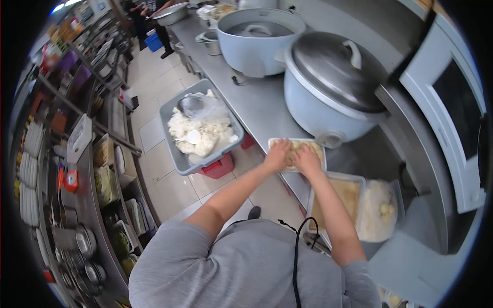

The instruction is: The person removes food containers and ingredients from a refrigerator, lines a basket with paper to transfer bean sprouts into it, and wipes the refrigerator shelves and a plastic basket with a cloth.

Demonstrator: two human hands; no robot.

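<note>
Both my hands are over a shallow white tray (272, 145) at the edge of the steel counter, among pale, rounded, dough-like pieces (317, 150). My left hand (279, 156) is at the tray's left side, its fingers curled down. Close beside it, my right hand (307, 159) also has bent fingers pressed together over the pieces. What lies under the fingertips is hidden. Nearer my body, a second white tray (339, 199) with a flat tan surface sits under my right forearm. Right of it, a clear plastic bag (374, 220) holds pale powdery stuff and several small round pieces.
A large lidded cooker (328, 82) stands just behind the tray, with another big pot (257, 43) farther along. Left of the counter, a grey tub (172, 131) of white rice rests on a red container (218, 167). Shelves (110, 205) line the left; a person (159, 25) stands far back.
</note>
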